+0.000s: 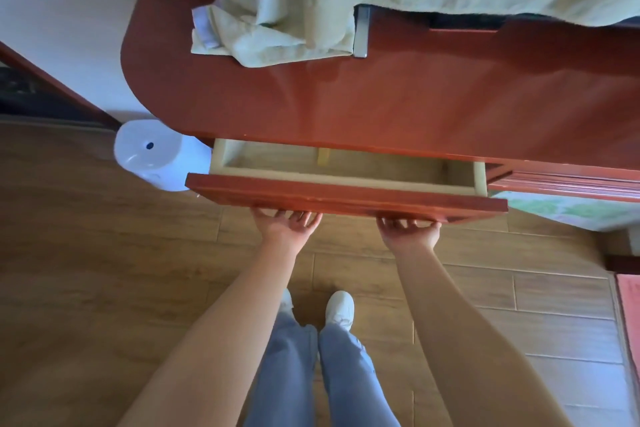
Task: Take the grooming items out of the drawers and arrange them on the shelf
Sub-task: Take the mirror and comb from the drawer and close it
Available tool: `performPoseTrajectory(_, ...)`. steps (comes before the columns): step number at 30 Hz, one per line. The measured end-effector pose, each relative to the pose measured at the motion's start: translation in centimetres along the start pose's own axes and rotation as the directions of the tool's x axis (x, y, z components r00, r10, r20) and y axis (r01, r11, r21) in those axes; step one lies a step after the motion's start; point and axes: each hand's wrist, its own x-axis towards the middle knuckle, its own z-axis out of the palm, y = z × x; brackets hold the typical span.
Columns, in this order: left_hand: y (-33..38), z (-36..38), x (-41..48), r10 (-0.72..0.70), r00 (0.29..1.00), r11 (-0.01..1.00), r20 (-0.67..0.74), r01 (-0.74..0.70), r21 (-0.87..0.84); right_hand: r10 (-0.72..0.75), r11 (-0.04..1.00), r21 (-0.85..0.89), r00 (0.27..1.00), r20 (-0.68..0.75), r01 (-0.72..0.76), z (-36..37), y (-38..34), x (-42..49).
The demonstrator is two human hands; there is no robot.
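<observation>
Standing at a red-brown worktop (381, 97) and reaching both arms up to the drawer (346, 196), drawn partway out beneath its edge and showing a strip of pale wood lining. Setting the left grip (287, 224) against the lower edge of the drawer front, left of centre, and the right grip (408, 230) against the same edge further right, well apart. Tucking fingertips out of sight beneath that edge: hooking it or merely pressing, impossible to tell. Facing a pale green cloth (277, 28) heaped on the worktop and a white round container (152, 156) on the wooden floor (104, 253) just beside the drawer's left end.
</observation>
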Motion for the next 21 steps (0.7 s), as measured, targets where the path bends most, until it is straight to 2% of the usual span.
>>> performPoseTrajectory(10,-2.5,-8.6,-6.0,-0.018,0.992,0.999,-0.121,0.012,-0.046,0.063,0.998,0.032,0.995,-0.077,-0.061,-9.6,1.2,-4.7)
performPoseTrajectory(15,-3.0,-10.7,-8.3,0.007,0.977,1.0,-0.212,-0.013,-0.029,0.046,0.999,0.014,0.995,-0.084,-0.045,-12.8,1.6,-6.3)
performPoseTrajectory(17,-3.2,-11.1,-8.9,0.027,0.97,0.997,-0.24,-0.009,0.075,0.036,0.999,0.005,0.995,-0.091,-0.036,-13.3,1.6,-6.8)
performPoseTrajectory(19,-3.1,-11.2,-9.3,0.071,0.945,0.94,-0.319,0.044,0.339,0.029,0.998,-0.044,0.994,-0.106,-0.034,-13.3,1.4,-7.6)
performPoseTrajectory(21,-2.8,-11.3,-10.0,0.059,0.926,0.83,-0.372,0.162,0.533,0.021,0.968,-0.245,0.991,-0.134,-0.054,-13.7,1.1,-8.5)
